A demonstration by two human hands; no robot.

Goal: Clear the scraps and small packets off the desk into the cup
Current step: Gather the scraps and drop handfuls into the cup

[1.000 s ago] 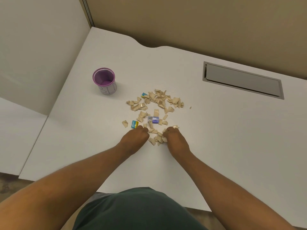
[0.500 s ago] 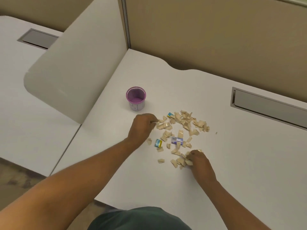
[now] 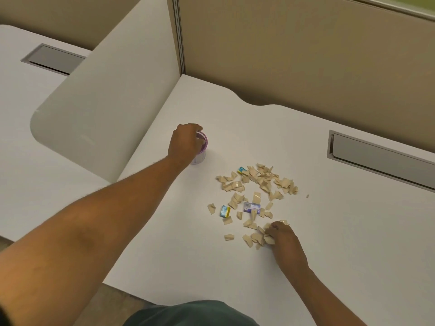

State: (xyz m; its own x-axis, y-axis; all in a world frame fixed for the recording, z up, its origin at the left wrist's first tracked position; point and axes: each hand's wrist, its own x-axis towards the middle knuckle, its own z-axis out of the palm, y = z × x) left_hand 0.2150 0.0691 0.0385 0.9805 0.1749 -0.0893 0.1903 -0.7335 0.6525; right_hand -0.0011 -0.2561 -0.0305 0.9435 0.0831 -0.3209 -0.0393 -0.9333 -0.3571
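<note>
Now our left hand (image 3: 186,143) hovers over the cup (image 3: 202,151), grip unclear; right hand (image 3: 283,235) pinches scraps (image 3: 259,182) right of it.

One purple cup (image 3: 203,149) is seen on the desk; three small printed packets (image 3: 224,211) are counted; several dozen beige scraps (image 3: 263,180) are scattered, too many to be counted exactly; two hands (image 3: 184,143) are seen.

Left hand (image 3: 184,143) has moved from the scraps (image 3: 256,182) to over the cup (image 3: 202,149)
</note>
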